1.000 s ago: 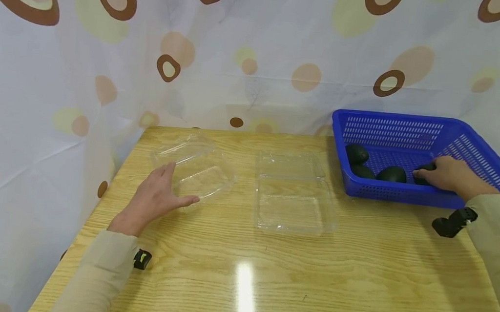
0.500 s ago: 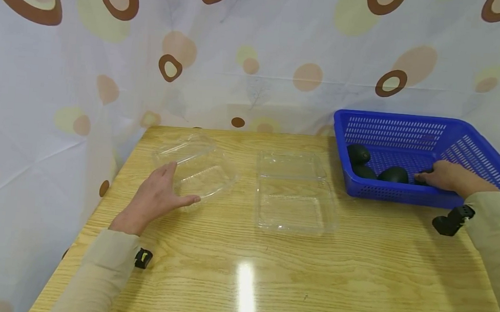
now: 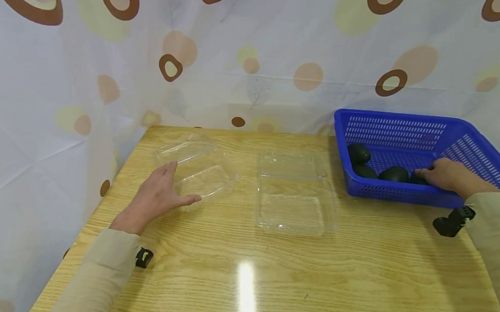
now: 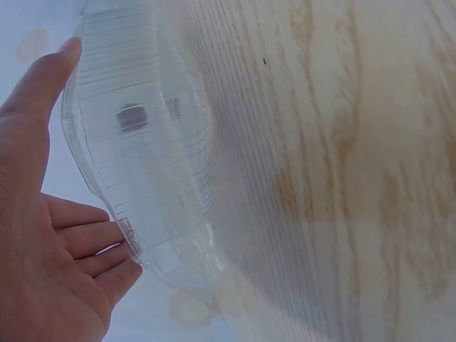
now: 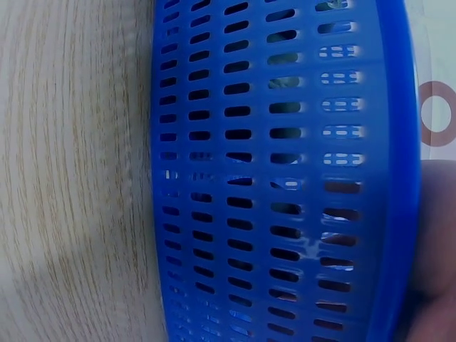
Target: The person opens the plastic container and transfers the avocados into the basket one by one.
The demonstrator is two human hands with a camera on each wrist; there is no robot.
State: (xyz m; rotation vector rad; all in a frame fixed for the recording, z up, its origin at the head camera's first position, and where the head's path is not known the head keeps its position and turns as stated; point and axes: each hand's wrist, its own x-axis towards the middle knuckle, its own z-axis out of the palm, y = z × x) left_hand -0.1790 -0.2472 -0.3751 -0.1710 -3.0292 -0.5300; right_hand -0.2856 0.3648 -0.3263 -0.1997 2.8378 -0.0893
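Observation:
My left hand (image 3: pixel 154 195) lies at the near left side of a clear plastic clamshell container (image 3: pixel 206 177), thumb and fingers spread apart. In the left wrist view, the thumb and fingertips touch the edges of this container (image 4: pixel 153 157). My right hand (image 3: pixel 449 175) reaches over the near rim into a blue basket (image 3: pixel 388 190), its fingers curled over a dark green avocado (image 3: pixel 416 179). The basket wall (image 5: pixel 249 171) hides most of that hand in the right wrist view. Beside it, more avocados (image 3: pixel 394 174) lie at the left of the basket.
A second clear clamshell container (image 3: pixel 291 210) lies with its lid open mid-table, between the first container and the basket. Behind the wooden table (image 3: pixel 311 278) hangs a patterned curtain (image 3: pixel 224 36), with more of it along the left side.
Inside the basket, my right hand has shifted slightly, and the avocado under its fingers now shows lower and further left. My left hand stays at the container.

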